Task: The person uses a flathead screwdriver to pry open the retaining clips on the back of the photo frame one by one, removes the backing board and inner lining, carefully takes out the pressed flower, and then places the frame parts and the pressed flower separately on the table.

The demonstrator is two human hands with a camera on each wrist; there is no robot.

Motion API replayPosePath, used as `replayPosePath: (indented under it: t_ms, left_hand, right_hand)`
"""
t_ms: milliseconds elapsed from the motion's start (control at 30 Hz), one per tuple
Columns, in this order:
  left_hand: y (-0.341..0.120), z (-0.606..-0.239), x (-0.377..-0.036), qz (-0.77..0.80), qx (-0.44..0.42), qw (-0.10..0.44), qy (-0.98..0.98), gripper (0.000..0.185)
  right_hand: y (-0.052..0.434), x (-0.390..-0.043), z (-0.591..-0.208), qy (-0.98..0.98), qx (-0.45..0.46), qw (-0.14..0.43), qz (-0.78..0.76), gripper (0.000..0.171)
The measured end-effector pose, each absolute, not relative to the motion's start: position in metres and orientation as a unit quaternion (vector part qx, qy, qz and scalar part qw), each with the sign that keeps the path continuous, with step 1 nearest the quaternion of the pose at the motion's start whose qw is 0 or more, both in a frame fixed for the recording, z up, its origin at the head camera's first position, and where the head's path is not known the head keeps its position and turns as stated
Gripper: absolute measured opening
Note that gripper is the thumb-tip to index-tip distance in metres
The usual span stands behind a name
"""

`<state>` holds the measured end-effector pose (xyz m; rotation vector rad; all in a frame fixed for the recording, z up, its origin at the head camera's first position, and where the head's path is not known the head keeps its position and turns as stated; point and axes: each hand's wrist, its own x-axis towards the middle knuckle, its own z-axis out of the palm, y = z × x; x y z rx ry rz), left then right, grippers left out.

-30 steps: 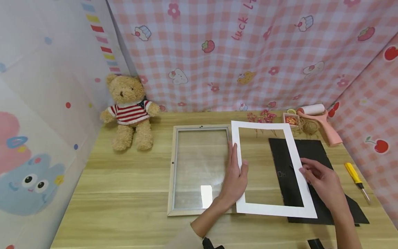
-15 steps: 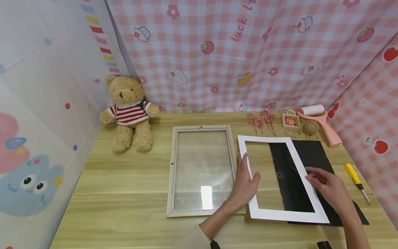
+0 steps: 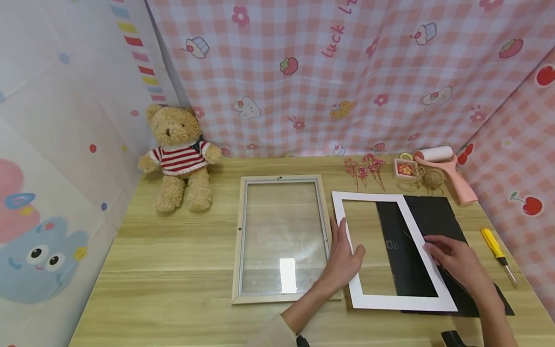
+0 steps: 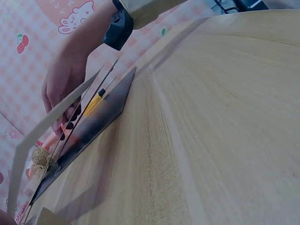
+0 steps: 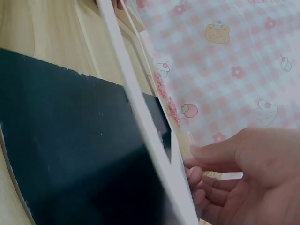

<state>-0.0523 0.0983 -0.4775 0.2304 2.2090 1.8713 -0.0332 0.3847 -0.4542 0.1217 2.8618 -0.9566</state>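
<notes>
Both hands hold a white picture mat with a large rectangular opening. My left hand grips its left border, thumb on the inner side. Its right border is pinched between thumb and fingers of my right hand, also seen gripping it in the right wrist view. The mat overlaps a black backing board, and in the left wrist view it stands tilted above that board. To the left lies a wooden picture frame with a clear pane inside, its lower right corner partly behind my left wrist.
A teddy bear sits at the back left. Dried pink flowers, a small box, twine and a pink-handled roller lie at the back right. A yellow screwdriver is near the right edge.
Both hands have carried the mat right and nearer to the person, off the wooden frame's right side and farther over the black board. In the last half second it has shifted only slightly.
</notes>
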Motion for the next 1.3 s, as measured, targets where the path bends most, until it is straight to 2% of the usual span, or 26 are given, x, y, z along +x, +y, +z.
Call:
replayPosePath:
  t_ms: [200, 500, 733, 900, 1033, 1133, 1300]
  left_hand:
    - [0.100, -0.486, -0.054, 0.632, 0.058, 0.117, 0.764, 0.085]
    - [0.101, -0.495, -0.049, 0.617, 0.035, 0.127, 0.776, 0.084]
    - [0.086, -0.492, -0.051, 0.601, 0.115, 0.128, 0.780, 0.077]
    - [0.039, -0.465, -0.057, 0.572, 0.183, 0.125, 0.790, 0.069]
    - [-0.018, -0.439, -0.067, 0.554, 0.145, 0.093, 0.814, 0.072]
    - [-0.063, -0.447, -0.082, 0.551, 0.095, 0.042, 0.828, 0.073]
    - [-0.128, -0.473, -0.108, 0.533, 0.018, -0.003, 0.846, 0.075]
  right_hand:
    - [0.381, -0.034, -0.454, 0.954, 0.034, 0.037, -0.296, 0.031]
    - [0.373, -0.035, -0.454, 0.950, 0.045, 0.053, -0.304, 0.034]
    - [0.351, -0.045, -0.437, 0.954, 0.033, 0.034, -0.295, 0.038]
    - [0.317, -0.050, -0.412, 0.950, -0.020, -0.026, -0.311, 0.033]
    - [0.285, -0.056, -0.387, 0.940, -0.077, -0.062, -0.327, 0.031]
    - [0.260, -0.063, -0.372, 0.934, -0.106, -0.046, -0.338, 0.035]
    - [0.224, -0.083, -0.373, 0.941, -0.111, 0.035, -0.317, 0.046]
